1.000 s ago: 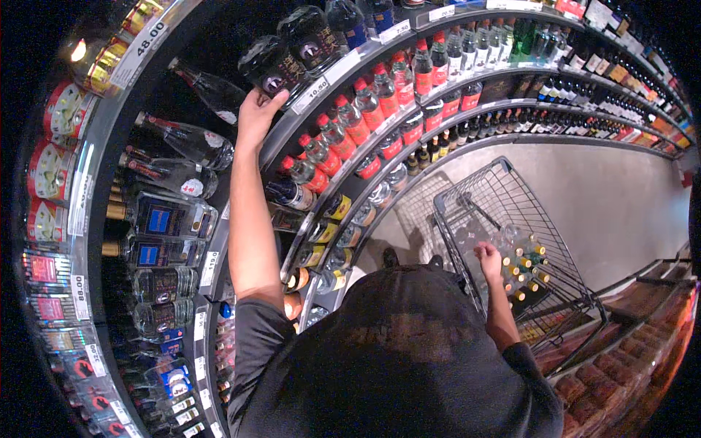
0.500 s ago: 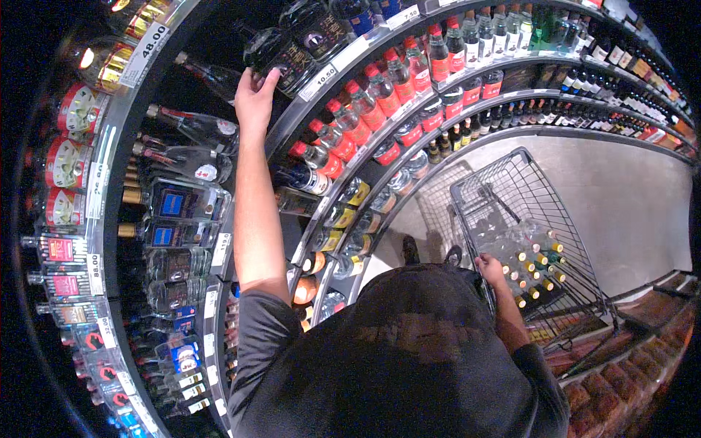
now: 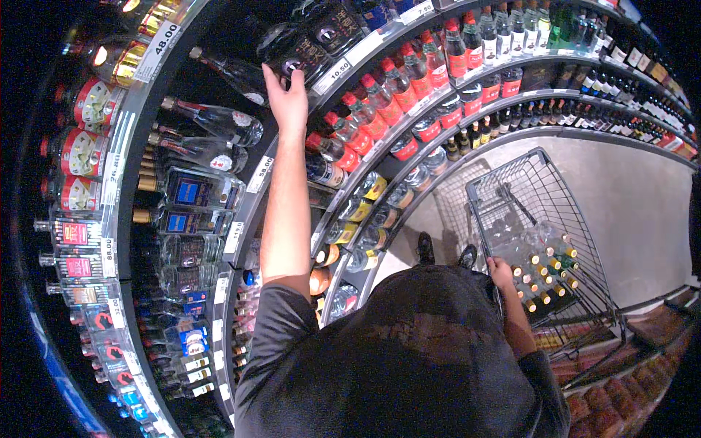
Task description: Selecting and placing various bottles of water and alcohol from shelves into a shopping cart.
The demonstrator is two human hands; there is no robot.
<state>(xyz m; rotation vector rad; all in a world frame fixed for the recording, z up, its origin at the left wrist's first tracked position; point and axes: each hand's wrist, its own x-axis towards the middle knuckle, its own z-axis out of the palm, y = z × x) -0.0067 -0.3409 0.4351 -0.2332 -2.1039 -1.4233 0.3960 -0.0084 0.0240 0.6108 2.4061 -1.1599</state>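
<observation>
Reaching up to the shelf at upper left, my left hand [image 3: 287,102] has its thumb and forefinger curved against a dark square-shouldered bottle [image 3: 301,60] with ornate lettering. The other fingers are partly hidden. A similar dark bottle [image 3: 334,31] stands to its right. Clear, long-necked bottles [image 3: 219,120] are left of my wrist. At the right, my right hand [image 3: 500,274] is closed on the handle of a wire shopping cart [image 3: 473,193]. Several clear bottles with yellow caps [image 3: 544,274] are grouped inside the cart.
Curved shelves carry red-labelled clear bottles [image 3: 394,80], wine bottles [image 3: 621,87] and boxed bottles [image 3: 73,233]. Grey floor [image 3: 621,212] spreads beyond the cart. A brick-like structure [image 3: 621,394] is at the lower right, near the cart's side.
The view has shifted slightly, so the shelves and cart appear further right. My left hand stays at the dark bottle, which looks slightly turned. My right hand stays on the cart handle.
</observation>
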